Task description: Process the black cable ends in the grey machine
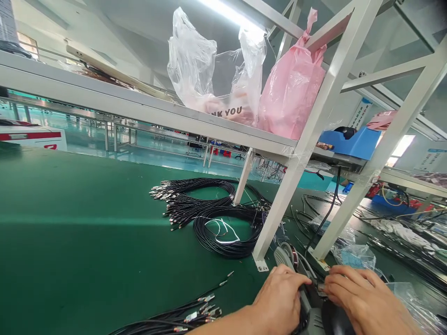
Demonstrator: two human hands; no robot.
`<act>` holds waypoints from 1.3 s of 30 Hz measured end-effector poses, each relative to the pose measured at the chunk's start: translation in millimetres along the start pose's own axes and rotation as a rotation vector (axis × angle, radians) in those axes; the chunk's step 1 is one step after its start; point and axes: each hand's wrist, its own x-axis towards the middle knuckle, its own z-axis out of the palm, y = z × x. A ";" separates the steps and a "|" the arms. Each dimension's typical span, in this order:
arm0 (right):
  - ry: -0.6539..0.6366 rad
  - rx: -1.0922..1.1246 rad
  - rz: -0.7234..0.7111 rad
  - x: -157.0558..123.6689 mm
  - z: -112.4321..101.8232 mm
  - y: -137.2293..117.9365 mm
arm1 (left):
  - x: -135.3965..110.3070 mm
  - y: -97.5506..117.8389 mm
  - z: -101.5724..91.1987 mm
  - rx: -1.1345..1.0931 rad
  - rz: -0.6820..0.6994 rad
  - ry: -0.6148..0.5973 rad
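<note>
At the bottom right of the head view, a grey and black bench device (316,316) stands between my hands, with a reel (292,255) at its far end. My left hand (279,298) is closed at the device's left side, its thumb stretched over the top; the fingers are partly hidden. My right hand (359,295) reaches over from the right with its fingers bent and close together. Their tips meet near the middle of the device, at a small part I cannot make out. A black rounded piece (333,318) lies under my right palm.
Coiled black cables (223,246) and a nearer cable bundle (150,325) lie on the green mat (87,260). White shelf posts (282,204) rise behind the device. Above, the shelf (139,104) bears a clear bag (195,65) and a pink bag (291,88). Cables and plastic wrap (356,256) lie right.
</note>
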 end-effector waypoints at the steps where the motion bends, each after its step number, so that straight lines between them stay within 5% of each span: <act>1: 0.001 0.075 0.042 -1.2 -0.3 1.0 | 0.6 0.3 0.1 -0.007 -0.007 0.006; 6: 0.009 0.238 0.165 1.0 -2.9 4.2 | 4.5 0.4 -0.2 -0.034 0.000 0.025; 17: -0.073 0.335 0.190 3.0 -5.0 -3.9 | 7.5 -3.1 -6.1 0.004 0.025 0.018; 24: 0.020 0.285 -0.003 23.1 -12.8 5.7 | 11.5 -5.7 -4.6 0.023 0.014 0.028; 39: 0.021 0.216 -0.002 17.3 -12.2 -5.7 | 6.2 -5.5 -10.1 0.067 0.114 -0.046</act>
